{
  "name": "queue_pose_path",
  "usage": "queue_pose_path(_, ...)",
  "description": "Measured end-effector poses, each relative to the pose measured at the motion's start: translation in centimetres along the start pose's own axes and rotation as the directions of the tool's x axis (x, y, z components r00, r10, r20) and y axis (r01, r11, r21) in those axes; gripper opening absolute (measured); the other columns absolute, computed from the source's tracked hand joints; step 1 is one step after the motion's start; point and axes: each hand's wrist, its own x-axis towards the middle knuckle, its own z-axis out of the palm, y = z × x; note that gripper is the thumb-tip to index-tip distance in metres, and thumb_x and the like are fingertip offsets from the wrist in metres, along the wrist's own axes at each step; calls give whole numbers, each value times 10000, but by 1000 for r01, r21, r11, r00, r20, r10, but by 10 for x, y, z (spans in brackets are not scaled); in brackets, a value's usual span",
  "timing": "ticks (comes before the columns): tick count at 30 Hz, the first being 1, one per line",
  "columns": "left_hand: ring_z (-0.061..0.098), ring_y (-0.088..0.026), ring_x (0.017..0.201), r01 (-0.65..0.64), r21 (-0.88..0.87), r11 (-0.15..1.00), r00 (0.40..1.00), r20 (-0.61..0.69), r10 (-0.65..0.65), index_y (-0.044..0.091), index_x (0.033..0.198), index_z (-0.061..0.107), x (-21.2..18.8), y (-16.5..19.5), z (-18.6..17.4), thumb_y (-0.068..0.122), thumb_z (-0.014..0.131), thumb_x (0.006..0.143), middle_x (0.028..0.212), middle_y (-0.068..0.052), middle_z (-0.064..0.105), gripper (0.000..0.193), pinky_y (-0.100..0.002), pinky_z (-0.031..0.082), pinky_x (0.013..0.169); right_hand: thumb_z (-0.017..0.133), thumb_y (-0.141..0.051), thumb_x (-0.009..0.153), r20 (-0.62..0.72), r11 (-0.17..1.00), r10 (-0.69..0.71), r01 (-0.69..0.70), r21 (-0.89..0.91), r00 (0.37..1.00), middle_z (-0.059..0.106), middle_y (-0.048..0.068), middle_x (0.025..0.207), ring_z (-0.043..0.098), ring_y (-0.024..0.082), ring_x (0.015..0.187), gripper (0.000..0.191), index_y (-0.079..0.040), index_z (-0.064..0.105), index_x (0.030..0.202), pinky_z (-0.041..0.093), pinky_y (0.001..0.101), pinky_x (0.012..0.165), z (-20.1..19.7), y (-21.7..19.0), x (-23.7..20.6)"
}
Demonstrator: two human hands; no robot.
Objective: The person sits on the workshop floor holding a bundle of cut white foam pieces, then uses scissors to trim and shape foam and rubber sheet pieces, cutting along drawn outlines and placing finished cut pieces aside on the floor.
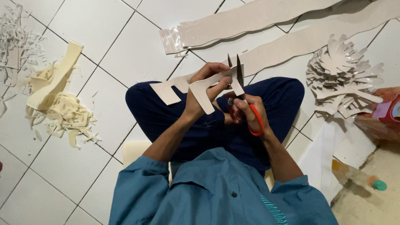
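Left hand (204, 89) clamped on pale card strip (196, 87) over lap. Right hand (246, 112) closed on red-handled scissors (241, 89), blades apart at strip edge. Stack of cut pieces (341, 77) on floor, right: many done. Long uncut strips (266, 14) ahead; offcuts (62, 108) left.
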Motion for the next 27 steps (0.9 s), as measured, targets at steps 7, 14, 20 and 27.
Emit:
queue_pose_path(7, 717, -168, 996, 5, -56, 998, 992, -127, -12, -10, 1229, 603, -7, -13, 14, 78, 714, 988, 1139, -116, 649, 279, -307, 658, 873, 546, -271, 1013, -87, 995, -7, 15, 96, 996, 503, 6, 629, 450, 69, 475, 389, 71, 659, 1162, 413, 233, 459, 16, -1, 2)
queue_pose_path(14, 709, -150, 926, 78, -198, 977, 984, -145, -108, 9, 1209, 565, -9, -15, 17, 132, 705, 951, 1142, -104, 650, 319, -284, 647, 800, 556, -256, 1024, -191, 996, -88, 90, 2, 978, 553, 18, 662, 498, 79, 507, 337, 63, 649, 1081, 434, 237, 457, 26, 17, 6)
queue_pose_path(20, 655, -138, 1057, 25, -8, 1000, 992, -120, -26, 2, 1235, 607, -15, -20, 14, 146, 730, 980, 1152, -105, 682, 318, -273, 560, 926, 583, -236, 1040, -173, 954, -279, 252, -159, 945, 641, 40, 810, 588, 95, 667, 295, 50, 646, 1072, 483, 239, 589, 12, 35, 15)
queue_pose_path(27, 662, -146, 1056, 41, -23, 999, 997, -68, -42, -5, 1276, 605, -14, -15, 2, 122, 733, 972, 1178, -99, 670, 354, -282, 573, 925, 622, -271, 1001, -191, 987, -152, 137, -85, 970, 575, 30, 663, 521, 85, 517, 306, 33, 624, 963, 413, 232, 475, 13, 32, 12)
